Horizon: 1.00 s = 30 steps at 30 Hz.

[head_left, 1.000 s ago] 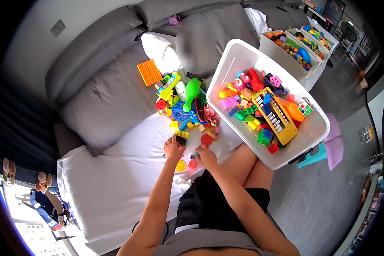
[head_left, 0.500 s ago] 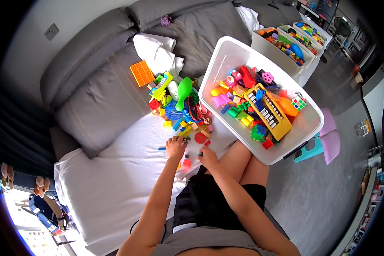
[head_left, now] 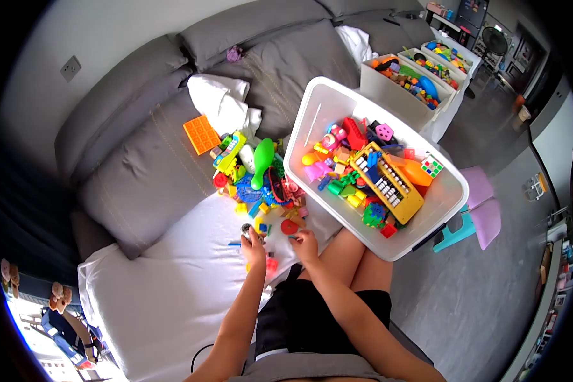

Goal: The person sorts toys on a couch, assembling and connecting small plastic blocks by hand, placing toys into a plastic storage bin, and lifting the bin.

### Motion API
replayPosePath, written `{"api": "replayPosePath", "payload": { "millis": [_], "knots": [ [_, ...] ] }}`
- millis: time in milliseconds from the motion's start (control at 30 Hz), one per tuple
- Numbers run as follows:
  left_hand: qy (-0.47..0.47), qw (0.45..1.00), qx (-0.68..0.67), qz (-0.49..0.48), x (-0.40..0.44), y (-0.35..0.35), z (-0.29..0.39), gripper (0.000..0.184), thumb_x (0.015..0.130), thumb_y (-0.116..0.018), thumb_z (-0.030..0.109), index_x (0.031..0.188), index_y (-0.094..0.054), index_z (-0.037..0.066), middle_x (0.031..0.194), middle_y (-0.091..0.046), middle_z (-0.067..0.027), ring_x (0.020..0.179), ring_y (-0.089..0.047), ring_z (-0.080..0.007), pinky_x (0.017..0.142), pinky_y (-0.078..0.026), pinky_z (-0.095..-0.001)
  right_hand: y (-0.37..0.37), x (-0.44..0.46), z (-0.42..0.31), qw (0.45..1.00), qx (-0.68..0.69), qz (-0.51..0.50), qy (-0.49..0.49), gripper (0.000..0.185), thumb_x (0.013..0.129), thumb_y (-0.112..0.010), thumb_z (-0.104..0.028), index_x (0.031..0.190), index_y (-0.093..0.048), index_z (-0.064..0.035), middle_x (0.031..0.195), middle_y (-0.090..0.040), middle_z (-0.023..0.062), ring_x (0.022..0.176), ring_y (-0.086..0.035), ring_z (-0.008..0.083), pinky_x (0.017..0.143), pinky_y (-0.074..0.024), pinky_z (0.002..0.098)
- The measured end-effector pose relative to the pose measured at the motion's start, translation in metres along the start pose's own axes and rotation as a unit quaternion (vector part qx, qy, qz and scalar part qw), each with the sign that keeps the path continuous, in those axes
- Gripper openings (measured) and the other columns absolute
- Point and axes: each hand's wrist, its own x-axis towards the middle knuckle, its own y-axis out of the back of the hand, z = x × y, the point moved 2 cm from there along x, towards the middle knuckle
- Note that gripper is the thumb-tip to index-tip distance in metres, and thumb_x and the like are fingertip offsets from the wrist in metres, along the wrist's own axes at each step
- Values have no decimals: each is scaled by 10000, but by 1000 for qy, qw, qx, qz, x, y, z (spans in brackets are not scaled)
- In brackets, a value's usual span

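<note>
My left hand [head_left: 254, 252] pinches a small dark-and-grey toy piece [head_left: 246, 228] over the white sheet; its exact kind is too small to tell. My right hand [head_left: 306, 247] is closed, with a small teal piece [head_left: 292, 237] at its fingertips. Just above the right fingers lies a red disc [head_left: 289, 227]. Between and below the hands is a red block [head_left: 272, 264], and a thin blue stick [head_left: 234, 244] lies left of my left hand. Beyond them spreads a toy pile with a green paddle-shaped toy [head_left: 263, 163], a blue net [head_left: 253, 190] and a yellow-green toy phone [head_left: 230, 153].
A large white bin [head_left: 449, 219] of toys, including a yellow abacus [head_left: 388, 184], stands at my right by my legs. Several filled storage boxes [head_left: 388, 95] stand behind it. An orange studded block [head_left: 201, 135] lies on the grey sofa [head_left: 140, 159]. A purple-and-teal stool [head_left: 481, 210] is on the floor.
My left hand has lifted the small dark toy piece off the sheet. My right hand has moved nearer the red disc, still with the small teal piece. The camera view has shifted slightly.
</note>
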Motion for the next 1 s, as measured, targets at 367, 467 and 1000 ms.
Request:
{"api": "replayPosePath", "payload": {
  "millis": [367,467,1000],
  "knots": [
    [108,843,-344,-398,-44,-174,186,592,892,-520,184,1386,-212,79,1131,-516,-117,995,-549,-245,818,-452,-344,118,133,-88,923,328,169,107,548,774,-583,72,1281,-422,-56,1347,-327,153,914,-563,158,760,-481,238],
    [32,901,-220,-373,-38,-172,174,456,883,-515,165,1300,-366,55,1143,-516,-108,976,-556,-195,779,-471,-307,141,127,-118,929,296,211,65,780,786,-525,123,1420,-155,-142,1438,-122,87,972,-524,143,738,-511,277],
    [-469,729,431,-253,-90,107,15,79,649,-673,154,688,-604,148,790,-572,1,800,-552,-220,680,-432,-352,-9,-23,-18,983,-34,-136,117,205,751,-598,-54,955,-612,-70,909,-612,105,682,-619,228,632,-501,308]
  ]
}}
